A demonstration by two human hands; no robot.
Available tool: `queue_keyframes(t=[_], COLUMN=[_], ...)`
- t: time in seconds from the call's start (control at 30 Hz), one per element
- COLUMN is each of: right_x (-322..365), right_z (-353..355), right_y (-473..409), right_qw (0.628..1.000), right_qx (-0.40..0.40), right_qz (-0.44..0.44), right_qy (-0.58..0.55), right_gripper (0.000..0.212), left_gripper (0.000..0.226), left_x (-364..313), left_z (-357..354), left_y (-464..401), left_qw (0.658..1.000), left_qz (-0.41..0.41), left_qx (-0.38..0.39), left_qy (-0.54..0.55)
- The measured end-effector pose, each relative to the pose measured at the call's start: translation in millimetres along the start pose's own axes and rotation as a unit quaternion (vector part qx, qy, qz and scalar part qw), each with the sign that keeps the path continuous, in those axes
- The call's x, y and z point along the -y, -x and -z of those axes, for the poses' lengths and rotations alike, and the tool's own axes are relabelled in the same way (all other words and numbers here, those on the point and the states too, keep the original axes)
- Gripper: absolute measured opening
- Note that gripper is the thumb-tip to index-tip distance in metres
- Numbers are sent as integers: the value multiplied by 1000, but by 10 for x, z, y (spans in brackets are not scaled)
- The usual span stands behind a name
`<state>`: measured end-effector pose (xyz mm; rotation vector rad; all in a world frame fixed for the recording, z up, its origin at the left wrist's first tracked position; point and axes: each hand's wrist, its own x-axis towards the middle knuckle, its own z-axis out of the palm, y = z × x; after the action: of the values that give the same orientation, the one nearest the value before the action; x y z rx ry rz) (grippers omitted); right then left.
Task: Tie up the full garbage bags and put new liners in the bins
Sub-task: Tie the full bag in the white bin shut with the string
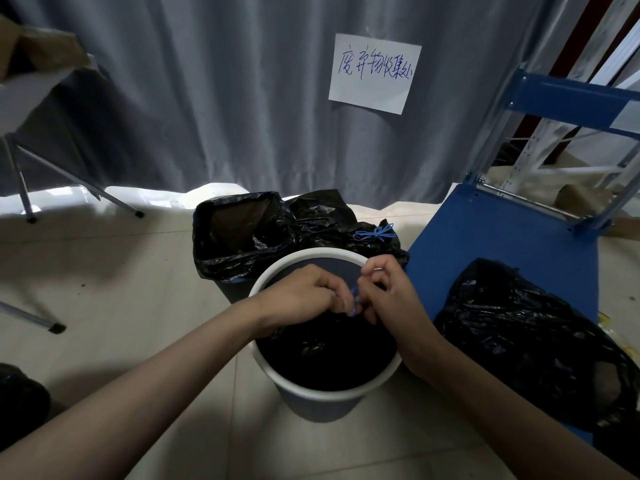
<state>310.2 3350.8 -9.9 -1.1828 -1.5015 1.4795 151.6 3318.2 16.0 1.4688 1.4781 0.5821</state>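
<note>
Two hands are brought together over the nearest bin point(311, 393), a white-rimmed round one on the tiled floor. The left hand point(304, 296) and the right hand point(388, 292) are each pinched on the blue drawstring point(355, 301) of the black bag point(325, 351) that sits in that bin, so this bag appears to be mid-tie, the knot not yet finished. To the right, a loose black bag point(519, 334) lies on a blue platform point(485, 244); whether it is a fresh liner or a full bag cannot be told. Behind the near bin, a second bin point(235, 237) is lined with an open black bag, and just beside it a tied bag point(346, 223) is closed with a blue bow point(375, 233). By this judgement, one bag is done, one is in hand, and the near bin is left to be relined. Farthest off, a white sheet point(374, 74) is pinned to the grey curtain point(207, 98), with blue handwritten Chinese characters that seem to mark a waste collection point.
</note>
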Motion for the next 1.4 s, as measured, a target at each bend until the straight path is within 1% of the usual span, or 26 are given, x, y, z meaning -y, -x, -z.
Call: queue_keyframes(t=[0.03, 0.1, 0.23, 0.3, 0.37, 0.5, 0.57, 0.63, 0.7, 0.77, 0.93, 1.07, 1.13, 1.17, 1.2, 1.3, 1.37, 1.4], right_x=[-8, -19, -64, -118, -156, -144, -125, -94, -51, -6, 61, 127, 146, 151, 152, 158, 145, 136], right_z=[6, 23, 8, -21, -46, -40, -21, 11, 53, 92, 171, 242, 259, 260, 257, 240, 230, 223], right_y=[-1, 1, 32, 55, 57, 40, 39, 32, 25, 34, 96, 109, 123, 132, 142, 164, 180, 194], right_qw=[1000, 997, 986, 978, 971, 966, 959, 954, 949, 944, 914, 880, 873, 878, 894, 953, 970, 970], right_qx=[17, 41, 41, 45, 33, -1, -4, 3, 18, 42, 118, 180, 199, 200, 194, 157, 164, 182], right_qz=[6, 22, 98, 136, 151, 153, 155, 150, 137, 125, 112, 94, 91, 88, 82, 36, -10, -34], right_qy=[21, 65, 127, 155, 182, 210, 236, 261, 283, 301, 371, 428, 437, 425, 396, 255, 181, 161], right_gripper=[21, 21, 11, 16, 21, 12, 10, 10, 12, 13, 11, 9, 10, 9, 8, 2, 6, 9], left_gripper=[25, 25, 23, 22, 22, 19, 16, 14, 9, 5, 4, 7, 8, 8, 8, 6, 6, 6], left_x=[-15, -30, 0, 6, -4, 14, 40, 85, 122, 153, 222, 247, 258, 258, 256, 267, 274, 273], left_z=[17, 47, 107, 109, 103, 106, 125, 155, 209, 264, 281, 213, 183, 174, 171, 187, 188, 182], left_y=[15, 43, 46, 48, 48, 25, 16, 7, -3, -10, -58, -95, -115, -124, -131, -151, -153, -151], left_qw=[1000, 997, 993, 992, 992, 992, 992, 994, 996, 997, 981, 970, 966, 963, 961, 959, 960, 960], left_qz=[18, 57, 94, 96, 93, 91, 83, 58, 39, 34, 20, 19, 19, 17, 15, 14, 14, 12], left_qx=[-2, -15, -40, -42, -40, -47, -51, -48, -50, -68, -155, -162, -164, -171, -179, -198, -199, -198], left_qy=[26, 43, 59, 67, 70, 73, 82, 85, 59, 18, -113, -183, -199, -206, -209, -201, -197, -200])
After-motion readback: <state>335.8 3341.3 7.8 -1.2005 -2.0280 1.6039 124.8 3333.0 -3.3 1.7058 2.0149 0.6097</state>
